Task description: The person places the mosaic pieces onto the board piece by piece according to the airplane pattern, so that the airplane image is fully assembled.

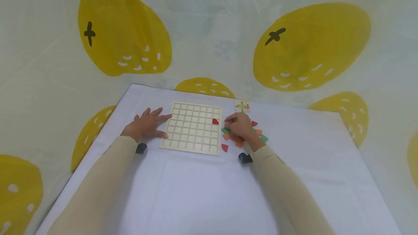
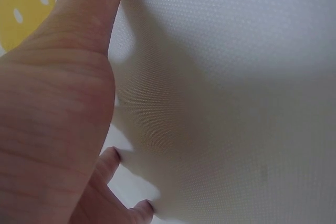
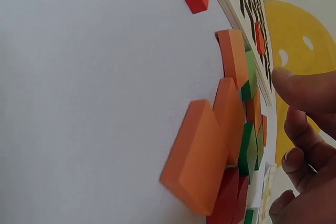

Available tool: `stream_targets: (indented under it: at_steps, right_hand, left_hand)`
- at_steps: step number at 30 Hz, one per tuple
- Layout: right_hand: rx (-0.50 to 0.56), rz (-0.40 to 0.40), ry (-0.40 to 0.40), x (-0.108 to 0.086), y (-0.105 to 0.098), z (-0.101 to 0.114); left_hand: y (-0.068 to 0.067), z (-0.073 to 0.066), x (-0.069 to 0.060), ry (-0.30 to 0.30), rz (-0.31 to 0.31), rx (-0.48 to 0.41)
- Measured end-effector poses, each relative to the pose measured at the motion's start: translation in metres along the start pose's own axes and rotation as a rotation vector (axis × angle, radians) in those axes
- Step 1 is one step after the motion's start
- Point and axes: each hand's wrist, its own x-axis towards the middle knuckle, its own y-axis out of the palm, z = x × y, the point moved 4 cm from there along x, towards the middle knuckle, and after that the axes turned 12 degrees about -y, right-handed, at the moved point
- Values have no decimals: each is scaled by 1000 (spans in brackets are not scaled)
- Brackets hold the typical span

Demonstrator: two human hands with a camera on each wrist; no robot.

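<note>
A pale wooden grid board [image 1: 189, 146] lies on the white-covered table. One red quarter-round piece [image 1: 215, 121] sits in a cell near its right edge. My left hand [image 1: 145, 123] is spread out, fingertips touching the board's left edge. Just right of the board, my right hand [image 1: 240, 123] hovers over a pile of pieces, fingers loosely bent. In the right wrist view its thumb [image 3: 304, 90] stands apart from the fingers, and no piece shows between them. Orange pieces [image 3: 197, 156], green pieces [image 3: 248, 150] and red pieces [image 3: 223, 198] make up the pile, partly hidden by the hand.
A small pattern card [image 1: 242, 106] lies at the table's back edge, behind the right hand. A loose red piece [image 1: 224, 148] rests beside the board's lower right corner. Behind the table hangs a cloth printed with yellow fruit [image 1: 124, 28].
</note>
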Motion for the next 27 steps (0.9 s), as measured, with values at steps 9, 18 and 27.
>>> stream_targets:
  at_steps: [9, 18, 27]
  right_hand:
    - [6, 3, -75, -6, -6, -10]
    - [54, 17, -38, -19, -14, -20]
    - [33, 24, 24, -27, -21, -30]
  left_hand:
    - [2, 2, 3, -5, 22, -10]
    - [0, 1, -2, -1, 14, -6]
    - [1, 0, -1, 13, 10, -15]
